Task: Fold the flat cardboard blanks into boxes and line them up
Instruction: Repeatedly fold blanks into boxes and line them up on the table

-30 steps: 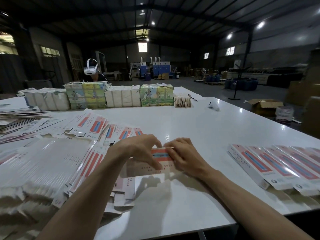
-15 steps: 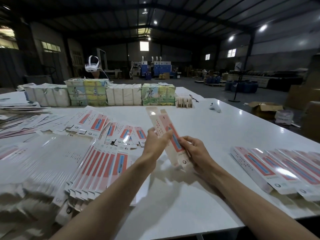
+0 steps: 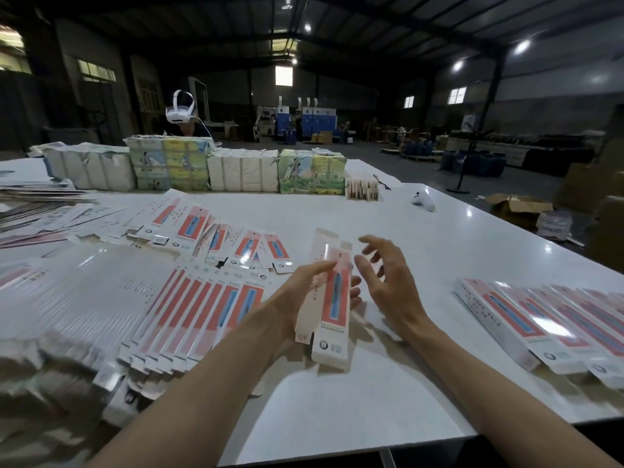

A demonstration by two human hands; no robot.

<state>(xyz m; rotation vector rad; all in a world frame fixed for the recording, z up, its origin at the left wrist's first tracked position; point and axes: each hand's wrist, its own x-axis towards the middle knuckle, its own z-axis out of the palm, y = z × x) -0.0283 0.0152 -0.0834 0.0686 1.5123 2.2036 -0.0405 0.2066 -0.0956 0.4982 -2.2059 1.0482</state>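
Head view: the left hand (image 3: 297, 298) grips a box (image 3: 332, 298), held nearly upright above the table (image 3: 337, 417). The right hand (image 3: 388, 282), fingers spread and empty, is just beside it. Blanks (image 3: 189, 305) fan out at left; a row of boxes (image 3: 540, 322) lies at right

Dim warehouse (image 3: 337, 106), white table (image 3: 371, 238), bright ceiling lamps (image 3: 522, 46).

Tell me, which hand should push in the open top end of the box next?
Probably the right hand. It is free, fingers spread, just beside the upper end of the long white-and-red cardboard box. The left hand is busy gripping the box's middle, so it can only steady it.
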